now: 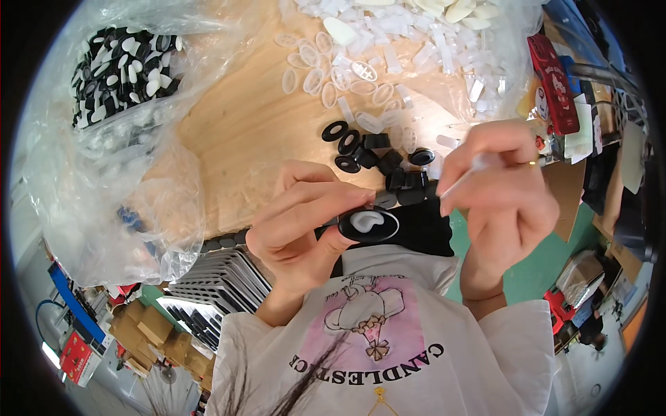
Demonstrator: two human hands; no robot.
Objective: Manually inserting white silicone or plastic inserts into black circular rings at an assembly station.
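My left hand pinches a black oval part between thumb and fingertips, just over the near table edge. A pale curved shape sits in its middle. To the right and a little higher, my right hand is closed, with a thin translucent strip between its fingers. That strip is blurred, so its exact kind is unclear. Between and beyond the hands lie several short black cylindrical parts and a black ring-shaped part. Several clear oval pieces are scattered farther off.
A plastic bag covers the table's left, near a heap of black and white ovals. Clear and white pieces pile up at the back. A red phone-like case lies far right. Stacked trays stand at lower left.
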